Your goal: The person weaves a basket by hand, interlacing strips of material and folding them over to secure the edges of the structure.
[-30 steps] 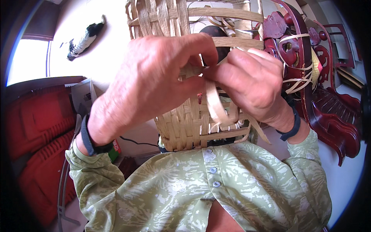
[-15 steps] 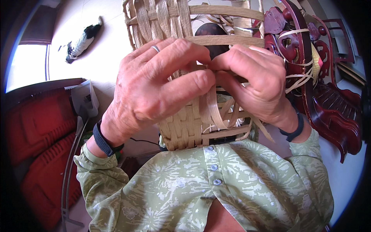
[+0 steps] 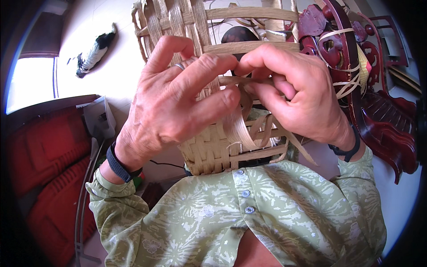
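Observation:
A half-woven panel of flat tan strips on a frame point(image 3: 204, 151) stands upright against my lap, its left side densely woven and its right side crossed by bars with wide gaps. My left hand point(image 3: 178, 102), with a ring, lies over the woven side; its thumb and index finger close around a loose strip at the weave's edge. From under that thumb the flat strip point(image 3: 235, 129) hangs down and curls in loops. Close by, my right hand point(image 3: 302, 89) pinches the strip near a crossbar, thumb below and index finger arched above. The exact grip points are partly hidden by my fingers.
Dark red carved wooden furniture point(image 3: 356, 89) with pale strips tied round it stands at the right. Red slatted pieces point(image 3: 49, 147) and a grey metal bracket point(image 3: 100, 118) are at the left. A black-and-white animal point(image 3: 95, 51) lies on the pale floor at the upper left.
The panel has shifted slightly left. My right hand's thumb and index finger have spread a little, showing more strip between the hands. The left hand's back fingers have lifted.

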The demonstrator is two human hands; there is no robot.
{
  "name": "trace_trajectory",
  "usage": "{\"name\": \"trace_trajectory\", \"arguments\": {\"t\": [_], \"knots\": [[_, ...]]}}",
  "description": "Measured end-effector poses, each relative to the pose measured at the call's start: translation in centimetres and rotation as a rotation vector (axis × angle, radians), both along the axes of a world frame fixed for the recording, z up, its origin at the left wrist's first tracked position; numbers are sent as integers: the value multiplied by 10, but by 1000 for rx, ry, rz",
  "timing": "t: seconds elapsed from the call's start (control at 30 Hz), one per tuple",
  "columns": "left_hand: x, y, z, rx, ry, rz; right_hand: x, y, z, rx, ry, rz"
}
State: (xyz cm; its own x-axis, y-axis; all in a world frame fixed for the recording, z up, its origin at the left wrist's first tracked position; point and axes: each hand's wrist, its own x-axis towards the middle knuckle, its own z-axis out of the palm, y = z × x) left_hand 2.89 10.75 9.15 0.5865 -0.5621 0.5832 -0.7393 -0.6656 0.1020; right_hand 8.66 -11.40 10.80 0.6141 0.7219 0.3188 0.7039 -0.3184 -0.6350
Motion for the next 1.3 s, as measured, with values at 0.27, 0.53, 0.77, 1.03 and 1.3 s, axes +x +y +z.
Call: {"name": "trace_trajectory", "arguments": {"t": [0.27, 0.53, 0.77, 1.03, 1.3], "knots": [[-8, -22, 11, 121, 49, 212, 1, 1, 1, -17, 61, 4], [-1, -30, 12, 90, 163, 328, -2, 4, -7, 108, 12, -27], [-2, -31, 16, 130, 133, 301, 13, 2, 13, -67, 14, 93], [-6, -34, 13, 130, 20, 321, 35, 10, 25, -313, 220, 299], [-12, -8, 41, -4, 400, 128, 29, 6, 12, -240, 129, 254]]}}
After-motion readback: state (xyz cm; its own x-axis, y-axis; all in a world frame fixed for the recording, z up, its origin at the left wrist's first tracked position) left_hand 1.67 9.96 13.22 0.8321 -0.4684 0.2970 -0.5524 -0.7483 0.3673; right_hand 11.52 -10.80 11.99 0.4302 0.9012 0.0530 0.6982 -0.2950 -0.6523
